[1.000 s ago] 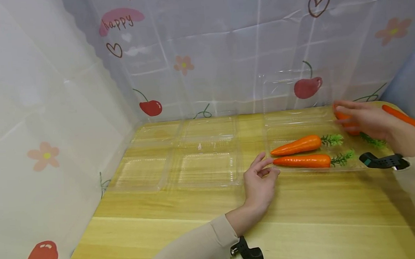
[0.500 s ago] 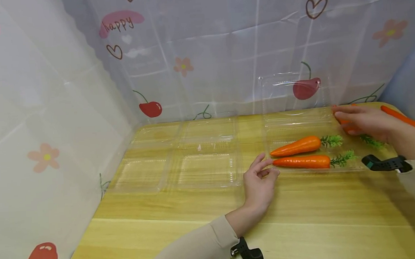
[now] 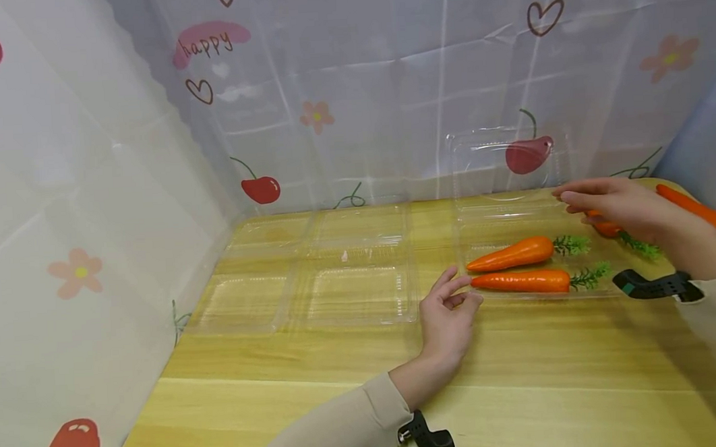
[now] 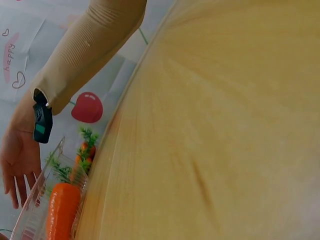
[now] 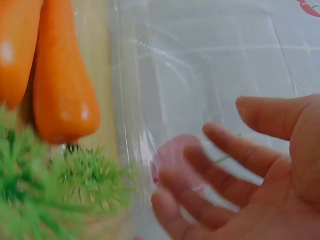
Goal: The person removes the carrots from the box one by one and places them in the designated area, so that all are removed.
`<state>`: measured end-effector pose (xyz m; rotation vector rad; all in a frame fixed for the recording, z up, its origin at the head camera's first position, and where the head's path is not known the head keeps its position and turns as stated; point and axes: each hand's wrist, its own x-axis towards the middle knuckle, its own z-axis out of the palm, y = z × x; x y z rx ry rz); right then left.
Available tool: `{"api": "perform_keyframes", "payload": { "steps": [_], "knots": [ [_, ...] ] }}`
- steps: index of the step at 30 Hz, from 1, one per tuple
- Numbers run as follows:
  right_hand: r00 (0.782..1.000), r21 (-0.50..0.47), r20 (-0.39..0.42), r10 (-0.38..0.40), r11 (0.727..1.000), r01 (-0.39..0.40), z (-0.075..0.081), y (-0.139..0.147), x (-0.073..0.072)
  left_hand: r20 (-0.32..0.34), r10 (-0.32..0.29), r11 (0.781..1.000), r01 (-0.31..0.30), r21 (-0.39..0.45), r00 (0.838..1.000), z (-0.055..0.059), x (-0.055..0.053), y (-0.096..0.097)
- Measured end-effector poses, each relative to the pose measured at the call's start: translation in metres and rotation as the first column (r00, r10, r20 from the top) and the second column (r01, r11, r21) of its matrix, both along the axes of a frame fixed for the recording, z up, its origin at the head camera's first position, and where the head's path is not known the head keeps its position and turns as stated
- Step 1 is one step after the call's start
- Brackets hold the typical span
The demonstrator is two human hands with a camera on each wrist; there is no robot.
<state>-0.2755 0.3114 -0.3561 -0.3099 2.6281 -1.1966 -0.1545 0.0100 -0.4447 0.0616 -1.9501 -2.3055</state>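
Two orange carrots with green tops, the rear carrot [image 3: 514, 254] and the front carrot [image 3: 522, 282], lie side by side in an open, clear plastic clamshell container [image 3: 474, 231]. Its transparent lid [image 3: 476, 166] stands up at the back against the curtain. At the container's front left corner my left hand [image 3: 448, 316] pinches the rim between thumb and fingers. My right hand [image 3: 624, 206] hovers by the lid's right edge, palm side toward it. In the right wrist view the right fingers [image 5: 245, 150] are spread and hold nothing.
More carrots lie on the right, one carrot [image 3: 604, 227] partly behind my right hand and another carrot [image 3: 697, 209] at the table's right edge. Two more clear containers stand open on the left, a nearer container [image 3: 358, 291] and a farther-left container [image 3: 246, 300]. A printed curtain [image 3: 376, 114] backs the wooden table [image 3: 341, 359].
My right hand has moved left from the carrots on the right toward the lid's edge, uncovering more of a carrot there. My left hand keeps its place at the container's corner.
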Motion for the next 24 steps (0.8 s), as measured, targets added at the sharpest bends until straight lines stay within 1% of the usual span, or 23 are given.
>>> {"api": "perform_keyframes", "payload": {
  "steps": [3,4,7,10,13,16,20,24],
  "knots": [
    [0.999,-0.072,-0.048,0.026,0.997,-0.029,-0.002,-0.006,-0.001,-0.003,-0.005,1.0,0.005,-0.004,1.0,0.0,0.0,0.0],
    [0.997,-0.091,-0.068,0.043,0.995,-0.049,-0.002,-0.007,0.0,-0.004,-0.006,1.0,0.006,-0.005,1.0,0.0,0.0,-0.001],
    [0.988,-0.112,-0.118,0.096,0.988,-0.11,-0.004,-0.012,0.0,-0.007,-0.007,1.0,0.007,-0.004,1.0,0.0,-0.001,-0.001],
    [0.978,-0.114,-0.143,0.155,0.979,-0.171,-0.008,-0.017,-0.001,-0.006,-0.006,1.0,0.006,0.005,1.0,0.001,0.0,0.0],
    [0.968,-0.121,-0.154,0.198,0.969,-0.217,-0.013,-0.022,-0.001,-0.005,-0.003,1.0,0.003,0.009,1.0,0.001,0.0,0.0],
    [0.959,-0.114,-0.17,0.225,0.963,-0.246,-0.017,-0.026,-0.003,-0.005,0.0,1.0,0.0,0.004,1.0,0.001,0.0,0.001],
    [0.95,-0.105,-0.152,0.274,0.951,-0.291,-0.021,-0.026,-0.006,-0.005,0.004,1.0,-0.004,-0.005,1.0,0.001,0.0,0.001],
    [0.931,-0.105,-0.123,0.342,0.929,-0.355,-0.025,-0.025,-0.009,-0.002,0.009,1.0,-0.009,-0.014,1.0,0.001,0.0,0.001]
  ]
}}
